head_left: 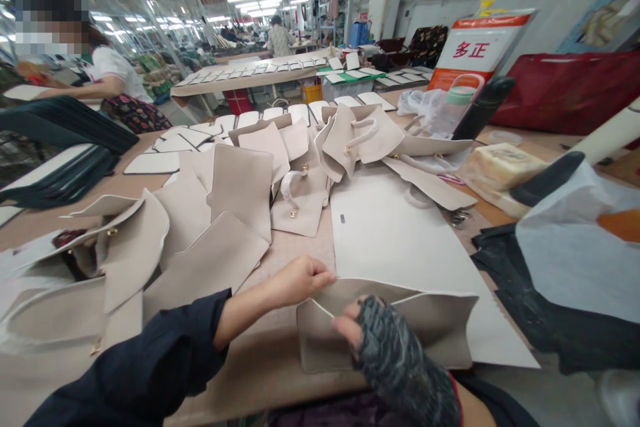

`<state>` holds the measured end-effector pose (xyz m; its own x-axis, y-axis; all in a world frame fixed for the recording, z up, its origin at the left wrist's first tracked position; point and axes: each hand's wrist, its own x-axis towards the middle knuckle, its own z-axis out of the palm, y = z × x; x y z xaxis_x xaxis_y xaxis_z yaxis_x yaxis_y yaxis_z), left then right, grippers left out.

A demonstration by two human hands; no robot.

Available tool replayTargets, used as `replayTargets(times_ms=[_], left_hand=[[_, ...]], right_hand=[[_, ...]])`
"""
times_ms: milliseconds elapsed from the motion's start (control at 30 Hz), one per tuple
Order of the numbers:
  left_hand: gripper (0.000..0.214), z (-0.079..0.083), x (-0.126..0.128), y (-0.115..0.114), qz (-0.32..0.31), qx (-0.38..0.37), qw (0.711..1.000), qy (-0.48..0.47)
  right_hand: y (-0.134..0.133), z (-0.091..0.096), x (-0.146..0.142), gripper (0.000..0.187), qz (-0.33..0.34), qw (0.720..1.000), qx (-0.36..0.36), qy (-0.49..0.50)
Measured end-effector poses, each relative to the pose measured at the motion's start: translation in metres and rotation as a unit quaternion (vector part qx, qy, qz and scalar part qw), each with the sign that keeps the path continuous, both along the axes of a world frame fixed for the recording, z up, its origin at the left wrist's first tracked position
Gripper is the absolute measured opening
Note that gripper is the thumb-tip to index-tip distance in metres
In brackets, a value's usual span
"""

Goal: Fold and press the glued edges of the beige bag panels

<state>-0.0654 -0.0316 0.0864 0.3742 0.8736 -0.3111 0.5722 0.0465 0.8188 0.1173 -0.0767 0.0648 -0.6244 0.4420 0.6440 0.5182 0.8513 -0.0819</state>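
A beige leather bag piece (pixel 430 327) lies folded at the table's near edge. My left hand (pixel 300 280) is closed in a pinch on its upper left edge. My right hand (pixel 380 340), in a dark knitted fingerless glove, grips the piece's front panel with thumb and fingers. Under it lies a large white sheet (pixel 395 240). Behind them, several beige bag panels with handles and gold studs (pixel 295 180) are heaped across the table.
A person in a white top (pixel 107 73) works at the far left beside dark stacked pieces (pixel 60 140). White cut pieces cover a far table (pixel 250 70). At right: a red-and-white sign (pixel 475 47), black material (pixel 550 320), a white bag (pixel 575 247), a pale block (pixel 500 170).
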Motion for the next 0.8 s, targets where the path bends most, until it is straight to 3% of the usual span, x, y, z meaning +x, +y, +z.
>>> replayTargets(times_ms=[100, 200, 367, 467, 800], left_hand=[[0.051, 0.001, -0.002, -0.003, -0.01, -0.069, 0.992, -0.109], [0.067, 0.003, -0.007, -0.009, 0.024, -0.142, 0.973, -0.178], [0.053, 0.004, -0.014, -0.02, -0.06, 0.011, 0.991, -0.117], [0.047, 0.001, -0.014, -0.024, -0.065, 0.071, 0.994, -0.052], [0.038, 0.003, -0.008, -0.026, -0.073, 0.071, 0.993, -0.067]], right_hand=[[0.014, 0.0, 0.006, 0.03, -0.047, 0.996, -0.041, 0.062], [0.024, 0.0, 0.008, 0.028, -0.043, 0.991, -0.095, 0.084], [0.028, -0.004, 0.01, 0.027, -0.034, 0.991, -0.094, 0.091], [0.03, -0.009, 0.011, 0.024, -0.034, 0.991, -0.081, 0.105], [0.032, -0.023, 0.011, 0.023, -0.039, 0.99, -0.082, 0.105]])
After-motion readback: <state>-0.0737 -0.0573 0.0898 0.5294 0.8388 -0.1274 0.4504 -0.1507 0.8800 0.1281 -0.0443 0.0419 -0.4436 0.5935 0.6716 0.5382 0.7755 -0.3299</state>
